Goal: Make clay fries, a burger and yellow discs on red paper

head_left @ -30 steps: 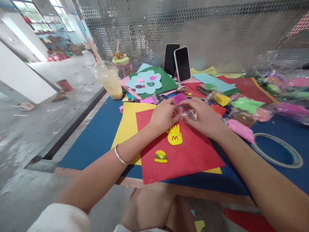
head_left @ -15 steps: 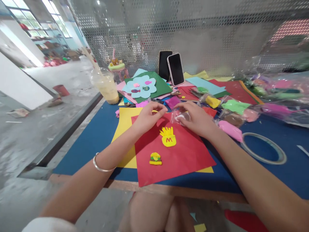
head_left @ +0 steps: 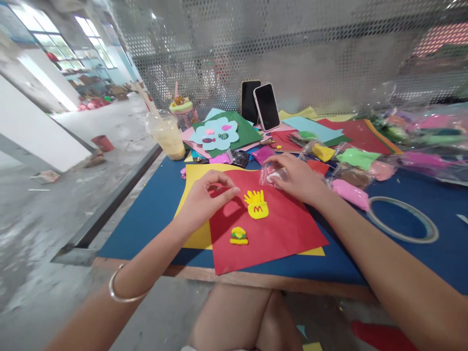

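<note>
My left hand hovers over the left part of the red paper. Its thumb and forefinger tips are pressed together, and whatever is between them is too small to name. Near the paper's far edge, my right hand has its fingers round a small clear plastic bag with white modelling clay inside. Between and below the hands lies a yellow clay carton of fries with a red M. Closer to me rests a small clay burger with yellow, green and brown layers.
Yellow paper lies beneath the red. A drink cup, a scalloped blue card and two phones stand or lie behind. To the right are bagged clay and a tape roll.
My left hand has moved away from the bag, toward me and to the left. My right hand stays at the bag. The view has shifted slightly.
</note>
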`<state>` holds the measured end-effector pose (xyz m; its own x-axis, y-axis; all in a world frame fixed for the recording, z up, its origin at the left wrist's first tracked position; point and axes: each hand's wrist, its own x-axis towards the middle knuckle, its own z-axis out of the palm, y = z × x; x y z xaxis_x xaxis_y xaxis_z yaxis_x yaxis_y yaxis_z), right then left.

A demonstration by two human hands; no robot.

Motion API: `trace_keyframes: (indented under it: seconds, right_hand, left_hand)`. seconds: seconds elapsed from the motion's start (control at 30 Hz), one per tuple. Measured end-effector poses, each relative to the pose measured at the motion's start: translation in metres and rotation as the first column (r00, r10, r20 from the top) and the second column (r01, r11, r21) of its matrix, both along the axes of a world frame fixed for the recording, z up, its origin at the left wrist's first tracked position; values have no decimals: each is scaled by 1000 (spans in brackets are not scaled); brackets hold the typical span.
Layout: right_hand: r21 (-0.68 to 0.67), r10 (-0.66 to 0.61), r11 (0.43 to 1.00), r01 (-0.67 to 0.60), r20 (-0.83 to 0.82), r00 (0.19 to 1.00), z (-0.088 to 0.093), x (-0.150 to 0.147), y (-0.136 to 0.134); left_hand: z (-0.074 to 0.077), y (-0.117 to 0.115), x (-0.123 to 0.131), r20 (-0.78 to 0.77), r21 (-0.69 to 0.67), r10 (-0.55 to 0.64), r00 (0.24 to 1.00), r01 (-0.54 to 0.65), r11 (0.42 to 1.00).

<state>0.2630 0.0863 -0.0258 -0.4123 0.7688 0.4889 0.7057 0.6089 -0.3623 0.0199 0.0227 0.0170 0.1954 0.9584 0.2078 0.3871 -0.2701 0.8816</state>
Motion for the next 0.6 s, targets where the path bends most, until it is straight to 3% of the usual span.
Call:
trace_keyframes:
  seconds: [0.13,0.27,0.43,0.6]
  right_hand:
    - [-7,-21,1000,21,7,1000,0,0,-1]
    - [-18,-25,1000,25,22,999,1,0,-1]
    - [-43,-35,998,37,46,998,4,0,-1]
    - [-50,-32,998,34,45,998,5,0,-2]
  left_hand:
    - [1,-14,-9,-165,139,16,986,7,990]
    - [-1,-25,-15,-310,233,-36,950,113,966]
    - [-7,-33,-20,-497,258,-135,857,294,920]
    - [-15,-30,-22,-500,241,-182,847,338,910]
